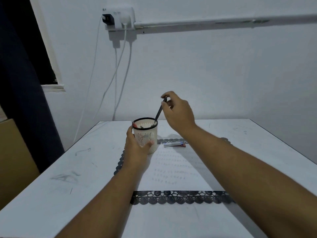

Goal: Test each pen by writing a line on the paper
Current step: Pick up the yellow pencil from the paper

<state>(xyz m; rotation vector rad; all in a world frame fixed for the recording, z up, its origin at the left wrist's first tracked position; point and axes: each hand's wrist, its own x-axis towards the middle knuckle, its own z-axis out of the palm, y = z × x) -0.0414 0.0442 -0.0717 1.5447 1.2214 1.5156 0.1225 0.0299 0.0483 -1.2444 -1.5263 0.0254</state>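
**Dark pen half out of the holder, cup steadied on the bench**

Nearest us, both our forearms enter from the bottom edge, cut off above the elbows. Between them lies a dark lace-edged mat, its scalloped front border plain to see, its left and far edges partly hidden by our arms and the cup. On the mat rests the sheet of paper, carrying several rows of small marks too faint for us to read. The white bench is smooth and scuffed with pencil-like scratches, with open room to the left of the mat and to the right beyond our arm.

Farther on, our left hand wraps its grip round the pen holder, a white slotted plastic cup with a black rim, thumb pressed on its front wall. It stands at the paper's far left corner. Inside we make out a red-tipped item and other pens, unclear. Just right of it lies a small flat box, its label blurred.

Our right hand pinches the top of a dark pen between thumb and fingertips; the pen tilts, its lower end inside the rim.

Behind, a wall socket feeds white cables down past the bench's far edge.
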